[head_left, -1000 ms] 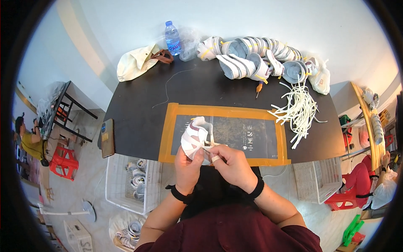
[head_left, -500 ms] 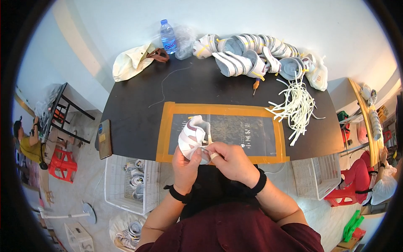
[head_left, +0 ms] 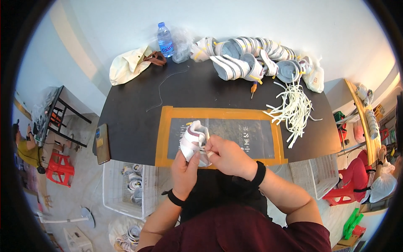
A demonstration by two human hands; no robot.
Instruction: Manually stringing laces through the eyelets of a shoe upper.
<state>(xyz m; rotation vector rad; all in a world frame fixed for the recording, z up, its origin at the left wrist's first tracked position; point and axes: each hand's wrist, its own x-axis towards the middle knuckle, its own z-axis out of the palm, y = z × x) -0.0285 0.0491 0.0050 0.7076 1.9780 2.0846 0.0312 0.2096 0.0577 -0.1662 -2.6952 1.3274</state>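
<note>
My left hand [head_left: 186,170] is closed round the lower part of a small shoe upper [head_left: 192,138], white with mauve panels and a grey lining. The upper is held above the front edge of the dark table, over a taped sheet. My right hand [head_left: 224,155] is closed in a pinch at the right side of the upper, close to its lacing edges. A thin pale bit shows by the fingertips, too small to name. A bundle of white laces [head_left: 294,107] lies on the table to the right.
Stacked shoe uppers [head_left: 264,48] line the back, with an orange-handled awl [head_left: 253,87] in front. A water bottle [head_left: 165,42], a cream cloth bag [head_left: 128,69] and a phone [head_left: 102,144] sit leftward. Crates [head_left: 110,189] flank me below; orange tape [head_left: 222,112] borders the sheet.
My right hand has shifted slightly up and right, its elbow swinging outward. The left hand still holds the upper, now tilted a little differently. The whole view has shifted slightly.
</note>
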